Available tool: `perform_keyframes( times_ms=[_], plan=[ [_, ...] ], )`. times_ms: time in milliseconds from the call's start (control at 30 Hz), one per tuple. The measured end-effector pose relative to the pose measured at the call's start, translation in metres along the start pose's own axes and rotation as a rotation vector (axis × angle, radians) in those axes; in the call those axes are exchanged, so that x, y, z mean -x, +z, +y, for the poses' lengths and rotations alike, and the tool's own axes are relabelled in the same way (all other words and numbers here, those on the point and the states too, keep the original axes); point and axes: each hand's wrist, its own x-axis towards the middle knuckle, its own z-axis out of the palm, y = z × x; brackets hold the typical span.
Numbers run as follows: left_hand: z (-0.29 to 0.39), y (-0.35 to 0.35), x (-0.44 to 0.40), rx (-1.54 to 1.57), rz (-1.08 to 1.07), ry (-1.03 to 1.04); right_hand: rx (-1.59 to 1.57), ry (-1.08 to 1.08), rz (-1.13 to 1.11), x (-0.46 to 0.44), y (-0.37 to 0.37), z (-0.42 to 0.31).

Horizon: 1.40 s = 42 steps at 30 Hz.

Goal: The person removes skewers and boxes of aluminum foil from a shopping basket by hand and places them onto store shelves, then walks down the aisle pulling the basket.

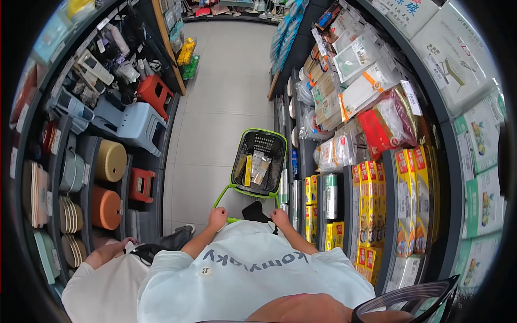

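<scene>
A black shopping basket [237, 141] with a bright green rim stands on the floor in front of me. Its green handle [221, 195] reaches back toward my body. My left hand [217, 217] is closed round the handle's left side, and my right hand [279, 217] grips it at the right. Inside the basket lie a narrow yellow box [248, 170] and a clear-wrapped package [262, 168], whose contents I cannot make out. Something black [254, 212] shows between my hands, below the basket.
Another person in a pale top [107, 288] stands close at my left. Shelves on the left hold plastic stools [134, 125]; those on the right hold bagged goods [358, 81] and yellow boxes [371, 188], close beside the basket. A tiled aisle [215, 81] runs ahead.
</scene>
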Motion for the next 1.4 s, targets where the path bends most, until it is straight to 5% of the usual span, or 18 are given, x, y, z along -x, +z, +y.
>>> perform_keyframes(
  times_ms=[100,200,400,467,833,1033,1100,1167,1400],
  plan=[
    [0.066,-0.015,-0.034,-0.109,-0.116,0.13,0.07,-0.118,-0.307,-0.052,-0.016,0.009],
    [0.122,-0.018,-0.066,-0.238,-0.193,0.215,0.071,-0.123,-0.383,-0.092,-0.055,0.015],
    [0.163,0.002,-0.129,-0.431,-0.282,0.074,0.016,-0.148,-0.594,-0.152,-0.124,0.0],
    [0.167,0.007,-0.147,-0.442,-0.26,0.08,0.111,-0.314,-0.573,-0.177,-0.119,0.007],
    [0.213,-0.029,-0.273,-0.473,-0.34,0.163,0.119,-0.244,-0.442,-0.283,-0.147,-0.004],
    [0.216,-0.092,-0.384,-0.476,-0.353,0.251,0.088,-0.134,-0.362,-0.347,-0.17,-0.081],
    [0.218,-0.115,-0.42,-0.431,-0.342,0.235,0.005,-0.243,-0.233,-0.363,-0.179,-0.118],
    [0.222,-0.144,-0.455,-0.378,-0.312,0.255,-0.037,-0.075,-0.268,-0.4,-0.175,-0.149],
    [0.214,-0.206,-0.586,-0.335,-0.267,0.396,0.055,-0.189,-0.165,-0.464,-0.196,-0.244]
  ],
)
